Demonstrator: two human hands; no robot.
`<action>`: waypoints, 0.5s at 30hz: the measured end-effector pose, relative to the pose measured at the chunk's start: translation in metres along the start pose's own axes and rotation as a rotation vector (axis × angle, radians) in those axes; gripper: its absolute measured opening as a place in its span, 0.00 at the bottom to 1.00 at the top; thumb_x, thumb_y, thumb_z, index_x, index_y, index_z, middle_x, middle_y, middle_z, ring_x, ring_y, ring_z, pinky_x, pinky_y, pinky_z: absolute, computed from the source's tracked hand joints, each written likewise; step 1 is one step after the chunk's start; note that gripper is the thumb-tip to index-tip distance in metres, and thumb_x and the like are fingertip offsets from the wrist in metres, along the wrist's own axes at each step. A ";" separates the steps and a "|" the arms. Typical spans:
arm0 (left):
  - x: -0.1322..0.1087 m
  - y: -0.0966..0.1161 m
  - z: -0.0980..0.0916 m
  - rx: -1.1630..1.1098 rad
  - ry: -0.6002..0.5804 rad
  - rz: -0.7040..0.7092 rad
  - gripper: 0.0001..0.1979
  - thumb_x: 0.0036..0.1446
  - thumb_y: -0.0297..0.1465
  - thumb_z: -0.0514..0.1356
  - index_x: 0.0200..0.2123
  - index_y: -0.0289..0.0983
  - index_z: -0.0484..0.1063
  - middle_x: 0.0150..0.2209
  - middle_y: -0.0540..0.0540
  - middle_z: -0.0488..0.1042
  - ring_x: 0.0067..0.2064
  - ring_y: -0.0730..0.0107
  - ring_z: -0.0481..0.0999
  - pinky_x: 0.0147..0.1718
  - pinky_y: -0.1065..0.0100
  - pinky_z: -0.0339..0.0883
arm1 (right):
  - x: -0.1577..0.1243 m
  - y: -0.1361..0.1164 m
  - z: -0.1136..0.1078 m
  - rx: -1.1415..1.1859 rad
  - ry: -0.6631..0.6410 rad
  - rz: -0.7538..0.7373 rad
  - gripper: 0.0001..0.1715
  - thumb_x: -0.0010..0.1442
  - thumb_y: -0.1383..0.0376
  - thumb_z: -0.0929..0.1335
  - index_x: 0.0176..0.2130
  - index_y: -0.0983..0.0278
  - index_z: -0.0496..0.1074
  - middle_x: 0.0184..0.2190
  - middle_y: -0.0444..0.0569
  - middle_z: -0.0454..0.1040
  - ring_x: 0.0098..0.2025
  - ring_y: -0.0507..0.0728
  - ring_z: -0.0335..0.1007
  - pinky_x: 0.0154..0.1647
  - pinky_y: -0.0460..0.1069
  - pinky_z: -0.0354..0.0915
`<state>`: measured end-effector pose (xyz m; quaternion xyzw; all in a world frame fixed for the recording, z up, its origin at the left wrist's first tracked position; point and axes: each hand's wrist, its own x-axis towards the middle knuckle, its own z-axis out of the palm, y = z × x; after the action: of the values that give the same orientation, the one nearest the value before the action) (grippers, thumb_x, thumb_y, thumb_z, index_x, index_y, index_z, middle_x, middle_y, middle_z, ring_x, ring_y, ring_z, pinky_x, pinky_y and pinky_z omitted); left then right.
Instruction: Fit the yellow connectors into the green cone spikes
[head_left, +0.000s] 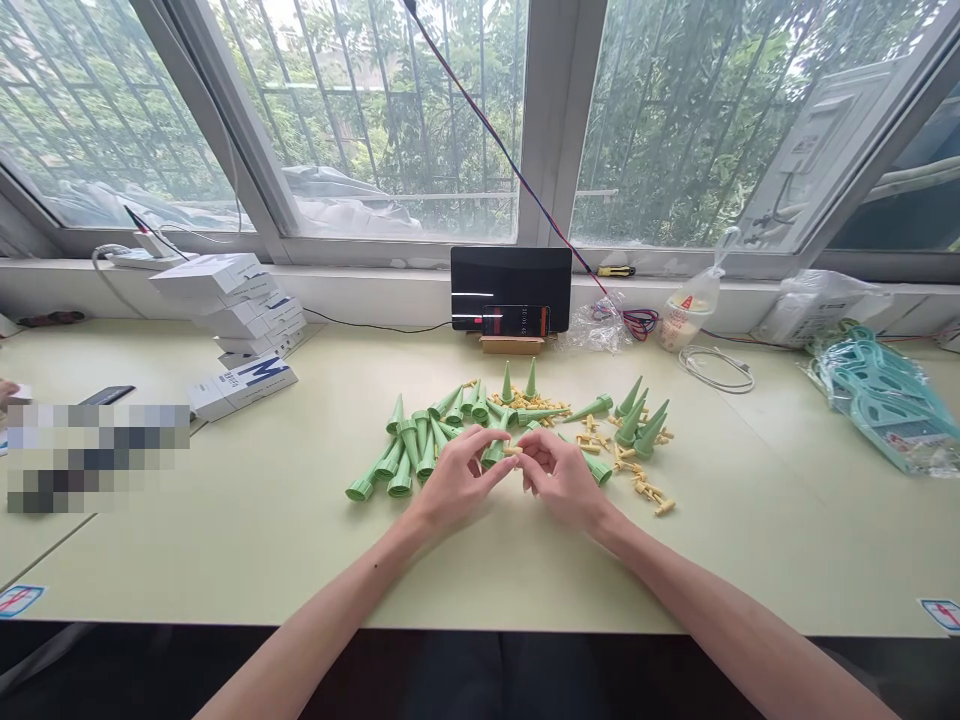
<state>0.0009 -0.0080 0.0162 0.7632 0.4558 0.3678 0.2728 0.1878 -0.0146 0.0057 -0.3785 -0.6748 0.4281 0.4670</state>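
My left hand [457, 482] and my right hand [561, 480] meet at the table's middle, fingers curled. Between their fingertips sits a small yellow plastic piece [513, 451], pinched from both sides. Just behind the left fingers lies a green cone [493, 452]. A heap of green plastic cones [420, 445] lies behind and left of the hands, some standing upright [637, 420] at the right. Small yellow pieces [645, 488] are scattered among the cones and to the right of my right hand.
A dark tablet [511, 288] with a phone [515, 320] leaning on it stands behind the heap. White boxes [240, 310] are stacked at the back left. A teal bagged bundle [885, 400], a white cable [712, 368] and a cup [684, 318] lie at the right.
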 end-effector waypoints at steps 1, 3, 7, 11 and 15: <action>0.000 0.000 0.000 0.000 -0.002 0.003 0.17 0.61 0.44 0.60 0.48 0.42 0.74 0.38 0.47 0.70 0.32 0.72 0.69 0.26 0.71 0.67 | 0.000 0.000 0.000 -0.002 0.000 0.003 0.10 0.66 0.58 0.66 0.38 0.62 0.68 0.25 0.42 0.70 0.22 0.51 0.68 0.25 0.46 0.66; 0.000 0.000 0.000 0.000 -0.007 0.005 0.17 0.61 0.44 0.60 0.48 0.42 0.74 0.37 0.47 0.70 0.32 0.72 0.69 0.26 0.71 0.67 | 0.000 0.002 -0.001 -0.014 -0.003 0.014 0.12 0.66 0.57 0.66 0.36 0.62 0.68 0.25 0.42 0.70 0.21 0.51 0.68 0.24 0.46 0.65; -0.001 -0.001 0.001 -0.003 -0.016 0.015 0.17 0.61 0.44 0.60 0.49 0.43 0.74 0.36 0.48 0.68 0.31 0.72 0.68 0.25 0.71 0.67 | 0.000 0.004 -0.002 -0.068 -0.013 0.042 0.18 0.68 0.54 0.63 0.31 0.62 0.67 0.22 0.42 0.69 0.19 0.50 0.66 0.21 0.46 0.62; -0.001 -0.001 0.001 0.000 -0.025 0.028 0.17 0.61 0.45 0.60 0.48 0.42 0.74 0.38 0.47 0.69 0.31 0.72 0.67 0.25 0.70 0.68 | 0.000 0.004 -0.002 -0.118 -0.005 0.056 0.25 0.69 0.52 0.62 0.25 0.62 0.65 0.16 0.40 0.65 0.16 0.50 0.63 0.21 0.46 0.61; 0.000 -0.001 0.001 0.007 -0.019 0.027 0.18 0.61 0.45 0.59 0.49 0.42 0.74 0.38 0.47 0.70 0.31 0.72 0.68 0.26 0.70 0.68 | 0.000 0.003 -0.001 -0.095 0.013 0.064 0.22 0.68 0.51 0.62 0.29 0.62 0.68 0.20 0.42 0.69 0.17 0.50 0.65 0.20 0.46 0.62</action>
<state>0.0009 -0.0080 0.0152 0.7737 0.4443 0.3624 0.2695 0.1892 -0.0130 0.0032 -0.4243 -0.6788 0.4080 0.4390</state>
